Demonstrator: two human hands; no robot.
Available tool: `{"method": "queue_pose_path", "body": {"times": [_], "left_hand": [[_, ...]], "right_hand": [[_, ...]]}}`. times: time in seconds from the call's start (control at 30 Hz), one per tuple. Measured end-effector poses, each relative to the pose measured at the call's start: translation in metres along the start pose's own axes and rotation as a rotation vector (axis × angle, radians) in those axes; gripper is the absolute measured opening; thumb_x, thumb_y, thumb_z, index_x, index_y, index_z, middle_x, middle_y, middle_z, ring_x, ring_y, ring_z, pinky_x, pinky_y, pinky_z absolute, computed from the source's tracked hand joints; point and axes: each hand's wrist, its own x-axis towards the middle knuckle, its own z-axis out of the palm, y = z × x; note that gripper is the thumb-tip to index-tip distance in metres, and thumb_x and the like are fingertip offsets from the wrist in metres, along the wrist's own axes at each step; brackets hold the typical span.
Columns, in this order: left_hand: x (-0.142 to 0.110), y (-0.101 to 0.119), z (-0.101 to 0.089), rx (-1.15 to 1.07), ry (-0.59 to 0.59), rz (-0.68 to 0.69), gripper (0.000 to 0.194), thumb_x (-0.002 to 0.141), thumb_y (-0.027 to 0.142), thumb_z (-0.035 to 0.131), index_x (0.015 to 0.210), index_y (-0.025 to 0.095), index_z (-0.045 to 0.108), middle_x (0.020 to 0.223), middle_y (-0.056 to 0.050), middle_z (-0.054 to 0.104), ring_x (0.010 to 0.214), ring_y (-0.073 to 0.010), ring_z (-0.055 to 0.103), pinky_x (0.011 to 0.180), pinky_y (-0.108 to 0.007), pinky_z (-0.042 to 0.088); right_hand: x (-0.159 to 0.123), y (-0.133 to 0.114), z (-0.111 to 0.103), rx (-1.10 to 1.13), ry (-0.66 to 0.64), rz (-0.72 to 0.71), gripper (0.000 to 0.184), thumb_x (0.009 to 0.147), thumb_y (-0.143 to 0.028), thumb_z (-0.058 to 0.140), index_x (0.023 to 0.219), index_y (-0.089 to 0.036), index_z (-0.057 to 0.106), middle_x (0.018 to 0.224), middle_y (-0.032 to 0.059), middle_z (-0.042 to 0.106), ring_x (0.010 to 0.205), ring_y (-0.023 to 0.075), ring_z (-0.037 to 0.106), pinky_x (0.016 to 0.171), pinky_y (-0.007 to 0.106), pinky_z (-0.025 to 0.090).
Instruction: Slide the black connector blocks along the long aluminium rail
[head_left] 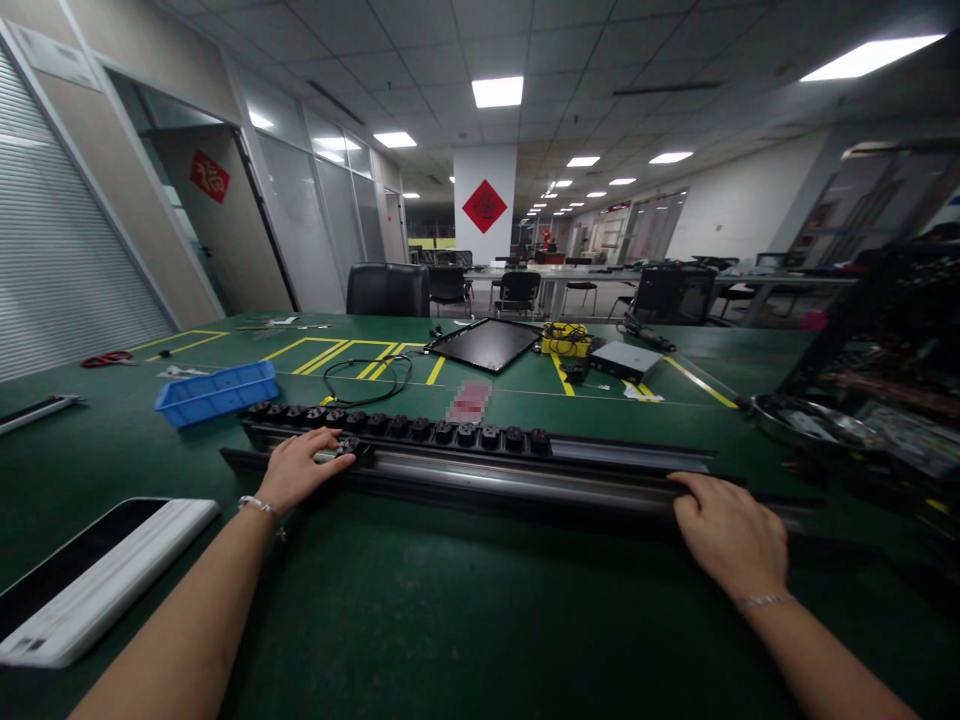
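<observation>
A long black metal channel (517, 482) lies across the green table in front of me. At its left part my left hand (300, 470) pinches a small black socket module (349, 448) between thumb and fingers, at the channel's opening. My right hand (731, 530) is closed over the channel's right part, fingertips on the far edge and thumb partly hidden. Just behind lies a second black channel (630, 455), with a row of several black socket modules (442, 432) along its left and middle.
Behind the channels are a blue bin (217, 395), a black cable loop (367, 380), a black tray (487, 345), a yellow basket (566, 340) and a grey box (626, 360). A white-edged panel (112, 570) lies left. A metal bowl (787, 415) with parts stands right.
</observation>
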Motion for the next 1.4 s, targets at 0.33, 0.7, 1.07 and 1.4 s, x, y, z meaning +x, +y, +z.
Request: {"method": "queue_pose_path", "body": {"times": [0.33,0.7,1.07,1.4], "left_hand": [[0.0003,0.0019,-0.0001,0.000,-0.011,-0.011,0.034,0.070,0.057,0.049,0.075,0.025,0.060,0.122,-0.001,0.059,0.113,-0.0263,0.050,0.099,-0.044,0.031],[0.0007,0.0033,0.0046,-0.049,0.001,-0.012,0.033,0.070,0.056,0.049,0.073,0.024,0.056,0.121,-0.001,0.059,0.111,-0.0247,0.053,0.104,-0.046,0.025],[0.0014,0.0040,0.0032,-0.074,0.000,-0.016,0.032,0.068,0.056,0.051,0.070,0.025,0.055,0.120,0.000,0.060,0.111,-0.0253,0.053,0.102,-0.045,0.028],[0.0002,0.0037,0.0033,-0.061,0.011,0.006,0.032,0.069,0.057,0.051,0.072,0.026,0.058,0.119,0.001,0.060,0.113,-0.0243,0.051,0.102,-0.043,0.028]], "right_hand": [[0.0008,0.0013,0.0016,-0.002,-0.010,-0.002,0.041,0.080,-0.027,0.030,0.106,-0.023,0.061,0.110,0.0070,0.062,0.105,0.0273,0.053,0.082,0.047,0.041],[-0.0009,-0.0012,-0.0021,-0.012,-0.014,0.009,0.041,0.081,-0.027,0.029,0.106,-0.023,0.061,0.111,0.0070,0.062,0.105,0.0263,0.052,0.083,0.046,0.040],[-0.0006,-0.0009,-0.0003,-0.005,0.018,-0.005,0.039,0.079,-0.025,0.031,0.104,-0.022,0.062,0.109,0.0069,0.063,0.103,0.0261,0.053,0.083,0.045,0.040],[0.0006,0.0019,0.0016,0.022,-0.009,-0.001,0.041,0.079,-0.028,0.031,0.106,-0.023,0.061,0.110,0.0070,0.062,0.106,0.0279,0.052,0.084,0.049,0.040]]}}
